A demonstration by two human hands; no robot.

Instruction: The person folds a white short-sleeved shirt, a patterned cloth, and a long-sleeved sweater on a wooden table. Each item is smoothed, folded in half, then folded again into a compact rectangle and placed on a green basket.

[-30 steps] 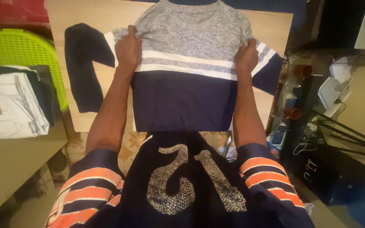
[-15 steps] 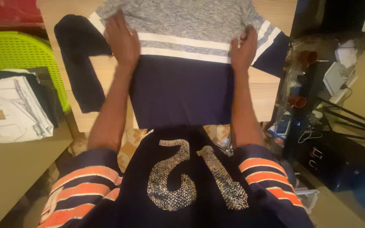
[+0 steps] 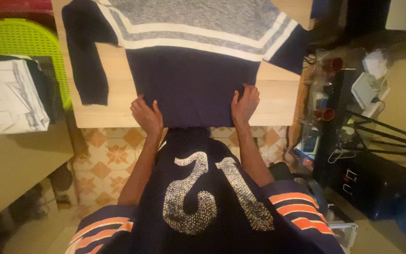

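Both hands pinch the hem of the sweater (image 3: 191, 80), lying lengthwise, collar pointing away.

Home: laundry basket (image 3: 10, 40), tiled floor (image 3: 109, 155)

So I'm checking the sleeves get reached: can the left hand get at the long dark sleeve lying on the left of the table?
Probably yes. The left hand rests at the sweater's hem, and bare wooden table alone separates it from the dark sleeve.
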